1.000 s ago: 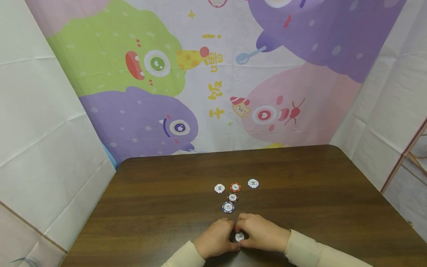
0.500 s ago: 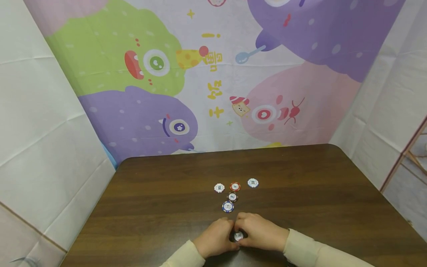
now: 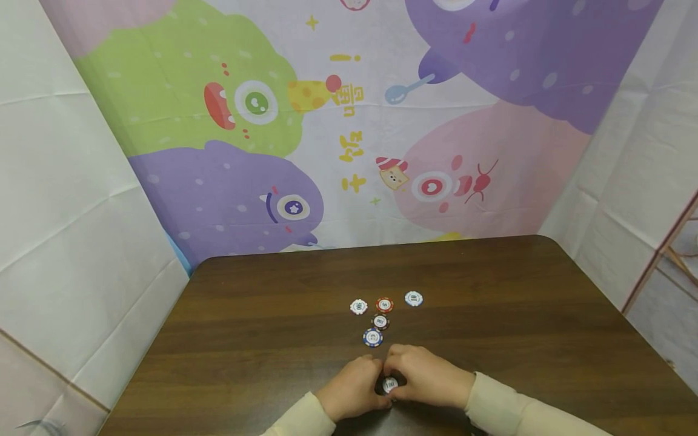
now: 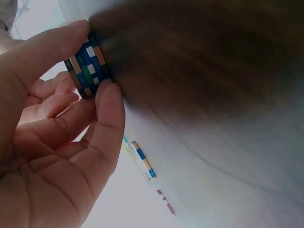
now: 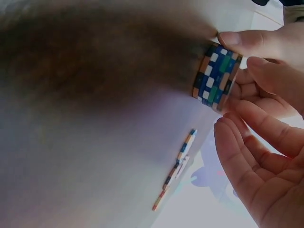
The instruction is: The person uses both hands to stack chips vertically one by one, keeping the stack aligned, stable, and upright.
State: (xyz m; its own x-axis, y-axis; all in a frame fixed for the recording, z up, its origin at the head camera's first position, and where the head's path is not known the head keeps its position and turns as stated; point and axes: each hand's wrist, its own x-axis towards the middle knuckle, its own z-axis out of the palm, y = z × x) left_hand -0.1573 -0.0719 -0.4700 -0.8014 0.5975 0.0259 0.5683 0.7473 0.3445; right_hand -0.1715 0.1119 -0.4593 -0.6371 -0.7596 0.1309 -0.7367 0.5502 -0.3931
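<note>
A short stack of poker chips (image 3: 389, 385) stands on the table near me, a chip marked 100 on top. My left hand (image 3: 351, 388) and right hand (image 3: 429, 376) curl around it from both sides. Seen from the left wrist, the left thumb and a finger grip the edges of the stack (image 4: 87, 66), which shows blue, green, white and orange blocks. In the right wrist view, the right thumb and fingers (image 5: 266, 147) lie around the other side of the stack (image 5: 217, 77). The fingers hide part of its sides in the head view.
Beyond the hands lie a blue chip (image 3: 373, 337), a dark chip (image 3: 380, 321), a red chip (image 3: 384, 304), a white chip (image 3: 358, 307) and a pale blue chip (image 3: 414, 298). The brown table (image 3: 245, 321) ends at a cartoon-printed curtain (image 3: 354, 206).
The print on the stack's top chip has turned slightly and reads more squarely. Both hands stay around the stack in nearly the same place. The loose chips have not moved.
</note>
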